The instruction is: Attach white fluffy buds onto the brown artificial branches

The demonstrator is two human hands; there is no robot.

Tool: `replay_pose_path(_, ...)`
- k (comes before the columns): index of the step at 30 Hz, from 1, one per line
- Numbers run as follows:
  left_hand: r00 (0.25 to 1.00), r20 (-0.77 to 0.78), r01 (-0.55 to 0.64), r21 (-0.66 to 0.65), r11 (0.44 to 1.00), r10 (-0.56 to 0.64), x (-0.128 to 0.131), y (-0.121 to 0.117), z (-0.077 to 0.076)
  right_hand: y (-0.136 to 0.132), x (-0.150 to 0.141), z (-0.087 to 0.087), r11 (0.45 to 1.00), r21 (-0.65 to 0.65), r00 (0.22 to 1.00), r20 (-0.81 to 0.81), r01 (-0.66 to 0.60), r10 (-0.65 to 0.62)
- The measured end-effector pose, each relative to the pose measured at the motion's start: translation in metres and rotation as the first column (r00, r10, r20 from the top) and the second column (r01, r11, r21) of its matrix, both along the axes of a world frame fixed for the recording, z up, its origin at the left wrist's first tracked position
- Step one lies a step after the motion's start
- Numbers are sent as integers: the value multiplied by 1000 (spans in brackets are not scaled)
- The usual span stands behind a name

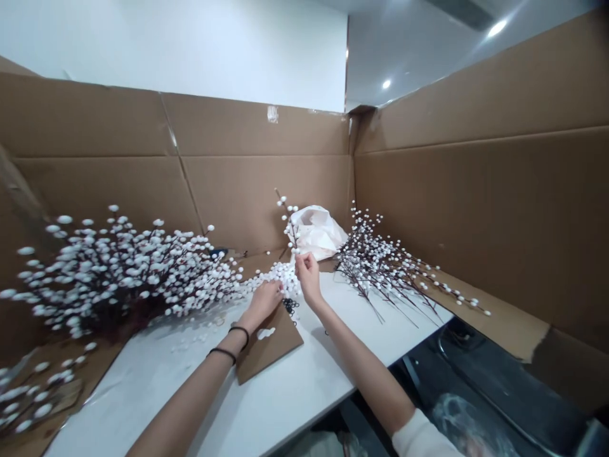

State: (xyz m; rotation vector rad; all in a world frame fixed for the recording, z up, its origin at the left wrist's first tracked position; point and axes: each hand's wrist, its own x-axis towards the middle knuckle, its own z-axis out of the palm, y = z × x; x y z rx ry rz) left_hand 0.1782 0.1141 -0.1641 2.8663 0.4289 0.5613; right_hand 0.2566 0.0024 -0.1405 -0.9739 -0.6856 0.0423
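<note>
Two bare hands were catalogued in the single head view, both held close together over a white surface (290,387). Item one, the left hand (263,303), lay with its fingers down against a heap of white foam buds (284,276); the state of its grip could not be told, since the buds hid the fingertips. Its wrist carried two black elastic bands (233,336) and rested over a loose cardboard offcut (269,349) with a few white buds (265,333) on it, a placing that seemed to steady the arm. Item two, the right hand (308,276), was raised with its grip pressed together at the base of an upright budded sprig (288,219); whether it pinched the sprig or a single bud could not be told. A small pile of black rings (290,308) lay just below the heap, within easy reach of both hands. Flanking them were a dense bunch of budded branches (118,279) on the left and a looser spread of dark stems (380,273) on the right, apparently kept apart. Behind stood a white plastic bag (316,231), and a folded cardboard wall (266,158) enclosed the back, probably to contain stray pieces.
</note>
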Motion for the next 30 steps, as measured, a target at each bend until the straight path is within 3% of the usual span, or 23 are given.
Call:
replay_pose_path(1,998,55,-22,-39,999,24,-5,-1,4,0,-1,0,999,-35,1000,17,17,-16)
replay_pose_path(3,967,240,-19,-279,960,89,-20,-4,12,1,-6,0,996,-88,998,66,26,-21)
replay_pose_path(5,905,404,108,-525,844,135,-42,-8,21,1,-13,-1,993,-117,992,125,0,15)
replay_pose_path(8,836,519,260,-664,701,181,-74,-13,28,2,-28,-4,983,-163,969,215,-86,120)
replay_pose_path(12,811,523,259,-725,638,264,-100,-12,25,2,-44,-13,953,-225,926,271,-206,264)
replay_pose_path(16,772,563,322,-746,583,294,-105,-11,19,2,-51,-20,920,-284,902,262,-269,344)
replay_pose_path(19,747,583,335,-745,577,319,-103,-14,18,2,-54,-22,897,-323,884,258,-302,390)
replay_pose_path(25,655,658,390,-715,581,370,-101,-14,16,6,-58,-29,803,-344,822,130,-487,554)
replay_pose_path(30,646,671,418,-710,566,364,-102,-14,15,5,-60,-29,797,-352,830,93,-490,551)
